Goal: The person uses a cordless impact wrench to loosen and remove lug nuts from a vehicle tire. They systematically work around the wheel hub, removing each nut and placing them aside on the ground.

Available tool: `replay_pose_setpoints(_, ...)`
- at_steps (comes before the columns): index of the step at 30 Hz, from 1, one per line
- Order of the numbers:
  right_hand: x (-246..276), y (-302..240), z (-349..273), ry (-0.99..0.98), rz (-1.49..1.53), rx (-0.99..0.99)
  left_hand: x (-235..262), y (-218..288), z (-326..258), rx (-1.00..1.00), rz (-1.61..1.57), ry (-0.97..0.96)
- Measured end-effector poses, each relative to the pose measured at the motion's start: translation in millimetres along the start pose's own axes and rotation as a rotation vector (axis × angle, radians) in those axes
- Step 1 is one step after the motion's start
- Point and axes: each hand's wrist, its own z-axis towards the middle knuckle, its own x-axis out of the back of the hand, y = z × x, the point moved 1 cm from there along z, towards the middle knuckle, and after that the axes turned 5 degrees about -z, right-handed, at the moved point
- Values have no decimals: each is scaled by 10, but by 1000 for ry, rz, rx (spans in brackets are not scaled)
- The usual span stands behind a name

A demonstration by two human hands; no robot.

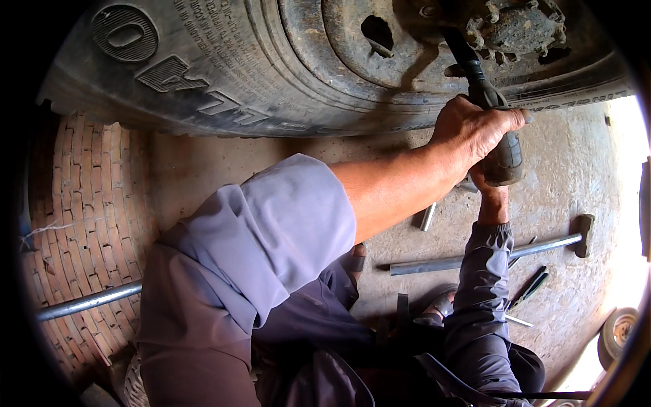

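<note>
A dark, worn power wrench, which looks like an impact wrench [503, 163], is held up to a large truck wheel. My left hand [471, 127] is wrapped over the wrench's body, with the thumb stretched across its top. Below and behind the tool, my right hand [483, 182] is closed at its grip; most of its fingers are hidden. The long dark shaft [462, 53] reaches into the shadow beside the hub [522, 30], so its tip cannot be made out. Around the hub is the rusty steel rim [339, 47], set in a black tyre [196, 74].
On the concrete floor lie a sledgehammer [475, 255] with a metal handle, a short metal tube [428, 217] and dark-handled pliers [532, 285]. A metal pipe [88, 302] crosses the bricks [91, 197] at left. A small wheel [617, 334] stands at lower right.
</note>
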Motion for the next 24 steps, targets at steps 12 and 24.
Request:
replay_pose_setpoints(12,-30,170,-42,-13,-287,168,-26,10,-3,-9,-21,1)
replay_pose_setpoints(24,96,-111,92,-85,-141,37,0,-4,-6,-10,-3,13)
